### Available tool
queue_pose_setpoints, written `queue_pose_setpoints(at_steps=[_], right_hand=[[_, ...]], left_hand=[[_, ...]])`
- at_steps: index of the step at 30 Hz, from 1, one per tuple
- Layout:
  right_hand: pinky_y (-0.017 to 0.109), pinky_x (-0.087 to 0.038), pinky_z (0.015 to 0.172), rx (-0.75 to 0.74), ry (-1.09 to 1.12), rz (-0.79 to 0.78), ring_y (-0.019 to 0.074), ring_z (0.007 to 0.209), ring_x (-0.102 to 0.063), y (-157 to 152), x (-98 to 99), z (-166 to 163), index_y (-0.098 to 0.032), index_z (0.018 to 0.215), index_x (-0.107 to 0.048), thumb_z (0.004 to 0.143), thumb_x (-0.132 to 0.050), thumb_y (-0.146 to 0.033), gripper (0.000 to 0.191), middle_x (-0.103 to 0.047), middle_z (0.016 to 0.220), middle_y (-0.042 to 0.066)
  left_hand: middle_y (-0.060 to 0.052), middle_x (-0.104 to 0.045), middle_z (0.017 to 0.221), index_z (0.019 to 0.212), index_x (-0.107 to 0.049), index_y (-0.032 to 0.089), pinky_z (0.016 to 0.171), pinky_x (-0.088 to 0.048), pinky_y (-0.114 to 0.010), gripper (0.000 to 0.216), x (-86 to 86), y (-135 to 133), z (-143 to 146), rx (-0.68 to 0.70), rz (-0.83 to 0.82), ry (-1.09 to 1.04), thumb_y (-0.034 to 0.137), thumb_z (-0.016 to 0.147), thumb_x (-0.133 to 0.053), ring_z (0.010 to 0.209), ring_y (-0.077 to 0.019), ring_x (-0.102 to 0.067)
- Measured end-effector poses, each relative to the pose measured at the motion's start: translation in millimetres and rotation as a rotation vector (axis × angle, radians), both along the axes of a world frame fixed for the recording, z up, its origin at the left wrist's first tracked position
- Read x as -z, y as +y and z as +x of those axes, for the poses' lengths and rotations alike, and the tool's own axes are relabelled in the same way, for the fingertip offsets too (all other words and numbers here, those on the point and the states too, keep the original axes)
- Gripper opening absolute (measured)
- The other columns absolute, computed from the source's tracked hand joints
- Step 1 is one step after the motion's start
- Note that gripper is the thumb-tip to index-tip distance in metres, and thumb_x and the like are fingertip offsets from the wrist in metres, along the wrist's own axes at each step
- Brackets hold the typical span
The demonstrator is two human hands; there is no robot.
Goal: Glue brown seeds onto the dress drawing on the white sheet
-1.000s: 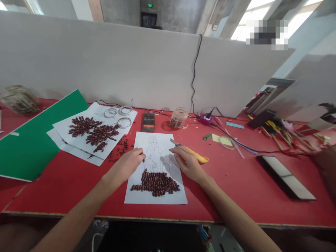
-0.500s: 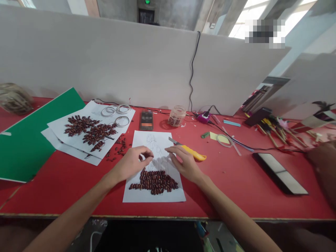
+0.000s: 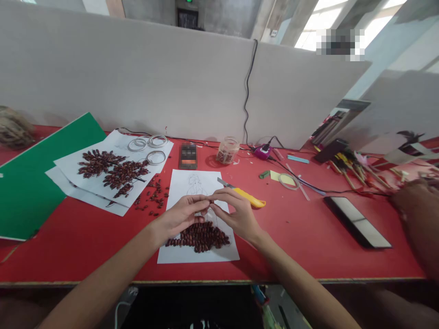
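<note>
My left hand (image 3: 187, 213) and my right hand (image 3: 238, 214) meet fingertip to fingertip above a white sheet of paper (image 3: 164, 253). Pinched between them is a small brown seed (image 3: 210, 203), mostly hidden by the fingers. Below the hands, glossy dark brown seeds (image 3: 202, 237) lie in tight rows across the lower part of a line drawing of a figure (image 3: 195, 183). Loose seeds (image 3: 157, 194) are scattered left of the sheet. A yellow utility knife (image 3: 250, 197), blade out, rests just beyond my right hand, partly over the paper's edge.
Sheets with seed clusters (image 3: 125, 176) and tape rings (image 3: 156, 157) lie on the left by a green board (image 3: 30, 196). Behind stand a phone (image 3: 188, 156) and a jar (image 3: 227, 151). A black-edged case (image 3: 358, 222) and another person's arm (image 3: 414, 219) are on the right.
My hands have come together over the drawing. The right fingers, apart before, now pinch at the left fingertips. The view has shifted slightly.
</note>
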State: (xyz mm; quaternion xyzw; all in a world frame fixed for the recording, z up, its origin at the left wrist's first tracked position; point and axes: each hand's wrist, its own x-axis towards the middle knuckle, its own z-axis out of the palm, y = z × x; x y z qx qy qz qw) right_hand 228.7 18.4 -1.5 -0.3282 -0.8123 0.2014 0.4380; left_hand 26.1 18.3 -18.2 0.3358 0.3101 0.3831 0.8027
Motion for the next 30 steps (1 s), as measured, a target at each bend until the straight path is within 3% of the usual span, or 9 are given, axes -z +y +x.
queue_pose_setpoints(at_steps=[8, 14, 18, 24, 30], right_hand=[[0.041, -0.057, 0.083, 0.0, -0.212, 0.235, 0.0229, 0.094, -0.067, 4.4, 4.4, 0.2, -0.023, 0.119, -0.07, 0.1, -0.062, -0.018, 0.021, -0.071, 0.104, 0.008], [0.038, -0.057, 0.082, 0.048, -0.185, 0.237, 0.0213, 0.092, -0.067, 0.4, 6.2, 0.1, -0.023, 0.118, -0.07, 0.101, -0.062, -0.019, 0.019, -0.069, 0.102, 0.008], [0.036, -0.056, 0.083, 0.065, -0.135, 0.127, 0.0206, 0.093, -0.067, -7.8, 5.1, 7.3, -0.022, 0.111, -0.072, 0.099, -0.064, -0.018, 0.014, -0.069, 0.101, 0.007], [0.036, -0.054, 0.083, 0.057, -0.174, -0.292, 0.0208, 0.093, -0.066, -28.6, 16.1, 30.0, -0.023, 0.102, -0.074, 0.097, -0.063, -0.024, 0.012, -0.067, 0.101, 0.007], [0.038, -0.051, 0.086, 0.056, -0.248, -0.338, 0.0224, 0.097, -0.063, -31.2, 21.2, 25.9, -0.025, 0.1, -0.075, 0.092, -0.066, -0.019, 0.013, -0.065, 0.102, 0.006]], left_hand=[[0.0, -0.058, 0.073, 0.089, -0.079, 0.014, 0.055, -0.033, -0.024, 0.036, 4.2, 4.6, -4.8, -0.068, 0.159, 0.176, 0.045, 0.073, -0.09, 0.06, -0.0067, -0.043], [0.002, -0.051, 0.068, 0.086, -0.078, 0.014, 0.051, -0.025, -0.022, 0.037, 3.7, 2.8, -2.2, -0.043, 0.147, 0.189, 0.047, 0.073, -0.089, 0.058, -0.0066, -0.038], [0.001, -0.053, 0.074, 0.091, -0.077, 0.013, 0.049, -0.024, -0.02, 0.036, 2.9, 2.9, -4.7, -0.042, 0.169, 0.19, 0.046, 0.079, -0.085, 0.06, -0.0066, -0.041], [0.0, -0.053, 0.081, 0.091, -0.074, 0.013, 0.048, -0.03, -0.018, 0.032, -7.3, 13.1, -22.5, -0.264, 0.063, 0.027, 0.04, 0.079, -0.085, 0.06, -0.0053, -0.043], [0.001, -0.052, 0.08, 0.09, -0.072, 0.012, 0.045, -0.031, -0.017, 0.03, -11.1, 17.1, -27.9, -0.317, -0.01, -0.037, 0.035, 0.077, -0.085, 0.058, -0.0053, -0.043]])
